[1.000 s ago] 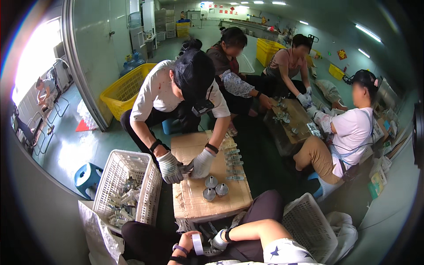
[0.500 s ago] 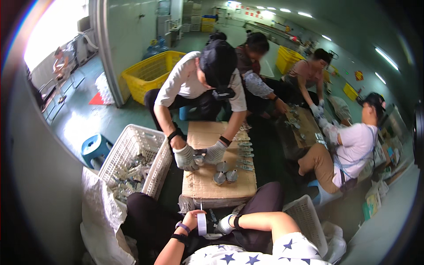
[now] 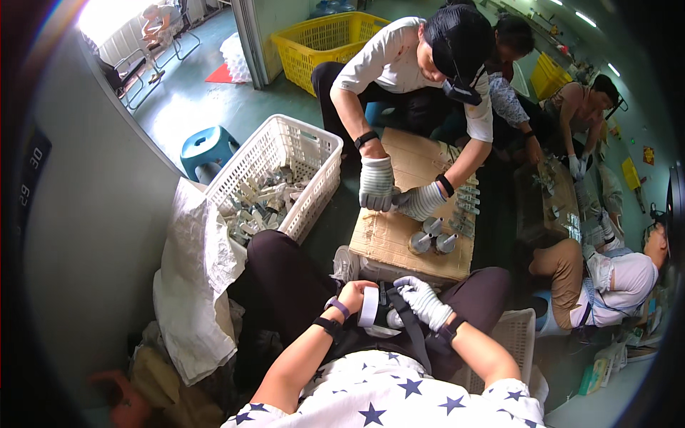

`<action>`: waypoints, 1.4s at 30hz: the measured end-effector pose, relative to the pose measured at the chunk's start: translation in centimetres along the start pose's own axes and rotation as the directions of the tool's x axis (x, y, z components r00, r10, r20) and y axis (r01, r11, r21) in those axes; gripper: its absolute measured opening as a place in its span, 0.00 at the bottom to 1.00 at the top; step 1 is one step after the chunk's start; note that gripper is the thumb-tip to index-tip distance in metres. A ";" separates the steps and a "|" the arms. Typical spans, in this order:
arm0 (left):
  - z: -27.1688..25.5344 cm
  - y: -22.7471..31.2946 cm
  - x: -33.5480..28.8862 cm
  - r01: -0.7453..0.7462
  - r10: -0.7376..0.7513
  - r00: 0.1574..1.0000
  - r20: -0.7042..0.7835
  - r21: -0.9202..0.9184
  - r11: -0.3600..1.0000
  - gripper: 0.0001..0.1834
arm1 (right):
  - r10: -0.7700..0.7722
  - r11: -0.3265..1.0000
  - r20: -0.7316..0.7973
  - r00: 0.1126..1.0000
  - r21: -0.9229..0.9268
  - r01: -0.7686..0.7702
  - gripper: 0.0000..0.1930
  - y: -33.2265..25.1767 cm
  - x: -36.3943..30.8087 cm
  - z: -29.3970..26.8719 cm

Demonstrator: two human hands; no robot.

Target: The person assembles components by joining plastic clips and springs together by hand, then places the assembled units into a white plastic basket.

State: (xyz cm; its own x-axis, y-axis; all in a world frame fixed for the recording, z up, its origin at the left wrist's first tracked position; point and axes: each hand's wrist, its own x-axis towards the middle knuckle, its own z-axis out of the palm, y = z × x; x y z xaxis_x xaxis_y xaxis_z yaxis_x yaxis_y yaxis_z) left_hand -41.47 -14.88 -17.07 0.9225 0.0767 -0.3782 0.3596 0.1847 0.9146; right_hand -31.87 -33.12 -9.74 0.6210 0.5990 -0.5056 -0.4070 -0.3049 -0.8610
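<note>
Low over my lap, my bare left hand [image 3: 350, 298] is closed on a roll of white tape [image 3: 368, 307], seen edge-on. My right hand [image 3: 424, 302], in a striped white-and-grey glove, pinches at the upper end of a black strap [image 3: 409, 322]. The strap runs down toward my shirt. Something pale and rounded lies between my hands, partly hidden. Just beyond my knees stands a cardboard-topped work surface [image 3: 389, 242]. Across it, a co-worker's gloved hands [image 3: 399, 194] meet over the cardboard; what they hold is hidden.
Grey metal parts with pointed tops [image 3: 433, 239] stand on the cardboard, beside a row of small clear-and-metal pieces [image 3: 467, 203]. A white basket [image 3: 325, 160] of loose parts is at my left, near a blue stool [image 3: 207, 146]. Another white basket [image 3: 524, 332] sits at my right.
My right hand has risen from low in my lap, and the black strap now shows at it. The tape roll stays in my left hand. The view has swung left and down.
</note>
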 end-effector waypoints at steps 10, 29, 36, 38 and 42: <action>0.1 -2.0 0.3 -0.051 0.068 0.995 -0.070 0.216 0.975 0.13 | 0.136 0.868 0.124 0.983 0.463 -0.178 0.16 2.1 -2.5 6.2; 0.4 -0.4 0.4 -0.142 0.123 0.985 0.123 0.153 0.978 0.15 | 0.124 0.873 0.327 0.937 0.413 -0.260 0.11 2.0 -2.7 5.3; 0.0 -1.8 1.1 -0.061 0.048 0.992 0.118 0.112 0.992 0.13 | 0.156 0.846 0.338 0.928 0.439 -0.303 0.10 2.2 -2.2 5.7; 0.0 -1.0 1.1 -0.027 0.011 0.992 0.125 0.134 0.991 0.15 | 0.144 0.833 0.329 0.933 0.469 -0.294 0.10 2.1 -2.0 5.9; 0.4 0.5 0.5 -0.053 0.058 0.991 0.120 -0.045 0.998 0.20 | 0.223 0.772 0.327 0.918 0.516 -0.371 0.10 2.6 -1.5 5.6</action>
State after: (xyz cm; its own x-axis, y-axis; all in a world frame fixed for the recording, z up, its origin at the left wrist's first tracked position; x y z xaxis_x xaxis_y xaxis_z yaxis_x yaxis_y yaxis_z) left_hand -40.82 -15.16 -16.77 0.9520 -0.0309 -0.3044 0.3034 0.2245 0.9260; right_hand -37.62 -30.73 -10.92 0.2603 0.7241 -0.6387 -0.8905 -0.0755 -0.4486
